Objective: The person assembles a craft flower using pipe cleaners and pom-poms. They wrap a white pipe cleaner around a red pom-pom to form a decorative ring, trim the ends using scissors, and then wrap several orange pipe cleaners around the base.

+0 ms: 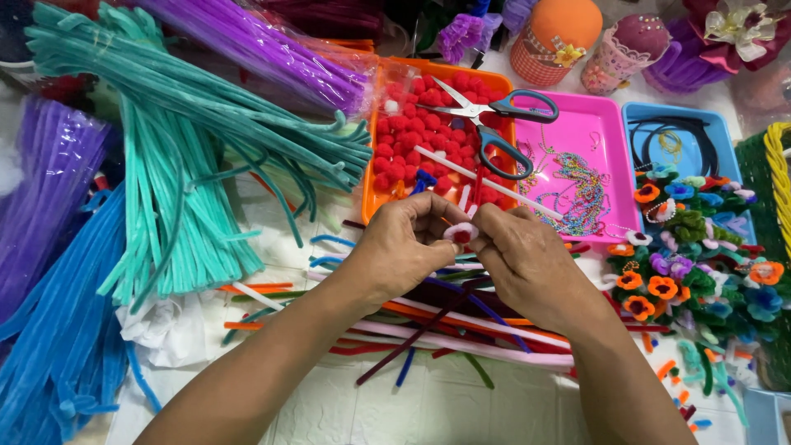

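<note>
One small pink-and-red chenille bud (461, 235) is pinched between the fingertips of the left hand (404, 247) and the right hand (527, 264), above the worktop's middle. Its dark stem (428, 325) slants down toward the near edge. Both forearms converge from below. One pair of scissors (494, 124) is laid across the orange tray (494, 82).

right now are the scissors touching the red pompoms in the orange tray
Touching. The head view shows the scissors lying directly on the red pompoms in the orange tray.
</note>
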